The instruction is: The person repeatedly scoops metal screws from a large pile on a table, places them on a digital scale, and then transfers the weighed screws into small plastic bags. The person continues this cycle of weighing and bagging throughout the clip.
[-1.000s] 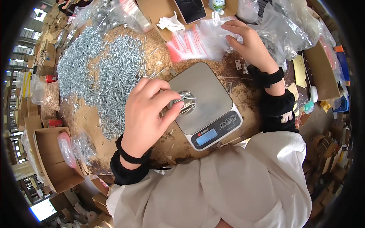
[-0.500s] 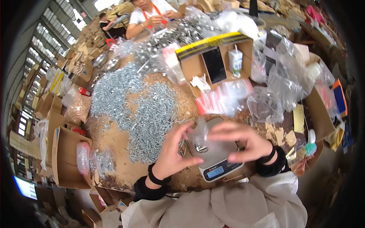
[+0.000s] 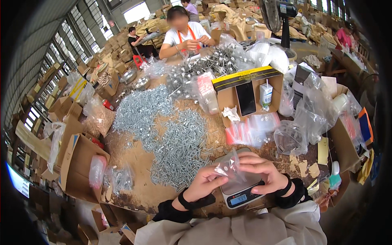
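A clear thin plastic bag (image 3: pixel 230 168) is held up over the pan of the white digital scale with square silver pan (image 3: pixel 234 188), between both hands. Left hand (image 3: pixel 204 182): thumb and fingers clamped on the bag's left side. Right hand (image 3: pixel 265 173): fingers against its right edge, thumb well apart from them, so that grip is spread. Two hands probably because the film is floppy; can't make out contents. Scale sits near the wearer's edge of the brown wooden desk (image 3: pixel 143 175), screen facing them, presumably for easy reading. The heap of loose silver screws (image 3: pixel 179 151) lies just left, the flat clear bags with red strips (image 3: pixel 245 132) just beyond, both likely for easy reach. The black phone (image 3: pixel 246 99) leans in an open brown cardboard box with black-and-yellow edge (image 3: pixel 245 76), probably propped for viewing. Writing: digits lit on the blue display (image 3: pixel 238 199), small print on the scale's panel, bold characters on the white-and-blue drink carton (image 3: pixel 266 96), handwriting on the open brown box at left (image 3: pixel 79 171).
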`<state>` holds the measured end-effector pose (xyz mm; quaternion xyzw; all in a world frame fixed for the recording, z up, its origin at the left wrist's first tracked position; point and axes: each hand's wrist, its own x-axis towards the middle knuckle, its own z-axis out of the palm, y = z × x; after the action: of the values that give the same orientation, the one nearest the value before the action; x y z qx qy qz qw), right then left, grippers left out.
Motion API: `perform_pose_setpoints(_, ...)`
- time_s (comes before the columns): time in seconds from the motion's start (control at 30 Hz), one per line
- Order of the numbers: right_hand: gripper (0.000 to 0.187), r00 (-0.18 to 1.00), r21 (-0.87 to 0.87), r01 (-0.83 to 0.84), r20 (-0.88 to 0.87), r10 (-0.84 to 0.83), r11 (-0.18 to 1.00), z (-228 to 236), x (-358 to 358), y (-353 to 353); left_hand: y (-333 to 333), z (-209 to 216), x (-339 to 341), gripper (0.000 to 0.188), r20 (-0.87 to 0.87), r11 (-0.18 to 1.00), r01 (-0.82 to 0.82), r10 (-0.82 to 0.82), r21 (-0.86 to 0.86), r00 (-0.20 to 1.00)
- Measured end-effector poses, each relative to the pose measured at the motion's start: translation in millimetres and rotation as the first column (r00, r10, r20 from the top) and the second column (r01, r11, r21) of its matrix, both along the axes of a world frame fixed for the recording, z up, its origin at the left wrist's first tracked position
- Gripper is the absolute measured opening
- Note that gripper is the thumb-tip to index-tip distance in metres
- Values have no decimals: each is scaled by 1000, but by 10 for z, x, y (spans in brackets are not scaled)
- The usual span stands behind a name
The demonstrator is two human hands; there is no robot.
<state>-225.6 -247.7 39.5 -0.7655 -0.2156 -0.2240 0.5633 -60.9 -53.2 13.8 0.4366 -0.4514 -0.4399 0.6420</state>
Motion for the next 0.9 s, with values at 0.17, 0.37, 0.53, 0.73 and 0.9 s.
perform_pose_setpoints(0.17,78,962,-124,267,96,-257,956,22,-1,58,-46,-38,-13,8,-177,955,-295,288,-18,941)
perform_pose_setpoints(0.37,66,903,65,409,112,-414,910,36,-27,81,-11,-16,6,18,492,817,-481,576,-319,652)
perform_pose_setpoints(0.53,83,753,-105,594,423,-504,798,164,-1,34,-48,45,12,31,575,899,-306,437,-315,692)
perform_pose_setpoints(0.73,35,815,-267,549,383,-435,792,300,-63,46,-15,122,75,15,675,996,-47,85,-75,733)
perform_pose_setpoints(0.9,24,928,-399,360,244,-281,843,-14,74,301,2,79,9,27,569,997,73,-47,-23,821)
